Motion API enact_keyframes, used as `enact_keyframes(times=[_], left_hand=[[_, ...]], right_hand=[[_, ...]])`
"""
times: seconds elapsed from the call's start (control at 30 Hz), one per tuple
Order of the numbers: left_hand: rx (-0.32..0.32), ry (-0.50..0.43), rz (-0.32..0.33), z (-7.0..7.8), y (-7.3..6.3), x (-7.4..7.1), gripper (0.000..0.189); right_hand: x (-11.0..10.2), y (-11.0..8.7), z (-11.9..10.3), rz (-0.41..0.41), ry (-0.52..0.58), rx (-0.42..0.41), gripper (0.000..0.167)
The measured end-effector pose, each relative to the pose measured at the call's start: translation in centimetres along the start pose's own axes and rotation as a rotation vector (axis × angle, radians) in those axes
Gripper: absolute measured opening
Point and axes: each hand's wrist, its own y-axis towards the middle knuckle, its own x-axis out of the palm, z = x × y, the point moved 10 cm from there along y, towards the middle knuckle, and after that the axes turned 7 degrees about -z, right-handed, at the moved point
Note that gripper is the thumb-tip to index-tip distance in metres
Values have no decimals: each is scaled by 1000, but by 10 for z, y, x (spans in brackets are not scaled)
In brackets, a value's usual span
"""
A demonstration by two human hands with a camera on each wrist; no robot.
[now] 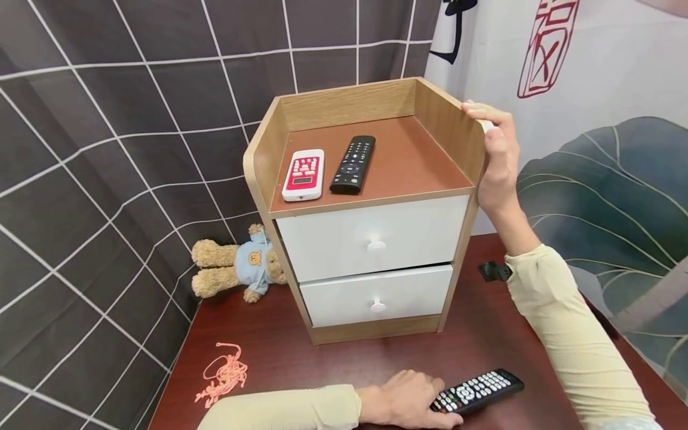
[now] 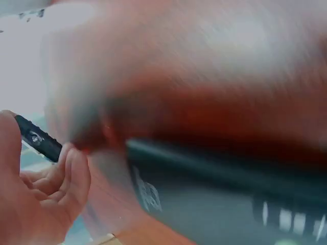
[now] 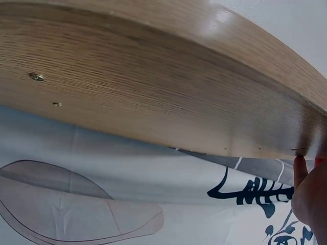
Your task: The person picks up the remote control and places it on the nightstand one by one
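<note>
My left hand (image 1: 403, 399) pinches the near end of a black remote control (image 1: 478, 391) with white buttons, low over the red-brown tabletop. In the left wrist view, a dark end of a remote shows between thumb and fingers (image 2: 71, 173). At the upper right, my right hand (image 1: 497, 158) grips the top front corner of the side panel of a small wooden cabinet (image 1: 376, 206). On the cabinet's top lie a white and red remote (image 1: 304, 175) and a slim black remote (image 1: 353, 165). Its two white drawers (image 1: 333, 248) have round knobs.
A teddy bear (image 1: 249, 263) in a blue shirt lies left of the cabinet. A tangle of pink string (image 1: 227, 376) lies at the table's front left. A small black object (image 1: 491, 271) sits by the right sleeve. Grey checked cloth (image 1: 161, 167) hangs behind.
</note>
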Motion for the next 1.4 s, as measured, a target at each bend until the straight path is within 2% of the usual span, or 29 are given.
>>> enact_keyframes(times=[0.07,0.2,0.27,0.37,0.47,0.57,0.63,0.83,0.93,1.0,1.13,1.2,1.27,1.4], left_hand=[[-35,-189,-30,-4,-5,-1,41],[-66,-635,-98,-8,-19,5,39],[-86,-827,-128,-11,-27,7,38],[-124,-1008,-123,-15,-36,5,35],[-167,-1067,-89,-23,-44,-7,31],[-209,-1084,-64,-34,-51,-25,29],[-209,-1089,-55,-40,-57,-41,29],[-142,-1164,10,-52,-82,-90,28],[-125,-1158,40,-57,-98,-114,26],[-128,-1090,55,-58,-110,-134,23],[-165,-820,140,-64,-131,-195,17],[-190,-681,209,-66,-138,-228,15],[-211,-595,284,-66,-144,-257,15],[-251,-415,456,-63,-146,-310,23]], right_hand=[[0,-1,1,4,-1,0,34],[2,-2,4,0,10,5,35],[3,-3,6,-5,15,9,35],[3,-2,6,-4,22,9,35],[3,-1,6,-6,21,6,35],[3,-1,7,-4,26,3,34],[2,-2,5,0,33,3,34],[-4,-4,-7,29,20,-5,33],[-3,-4,-10,27,16,-4,32],[-1,-3,-10,23,15,-3,33],[2,-1,-8,22,8,-2,34],[3,-1,-9,23,0,-4,34],[3,-2,-10,27,-1,-7,34],[3,0,-13,22,-17,-12,35]])
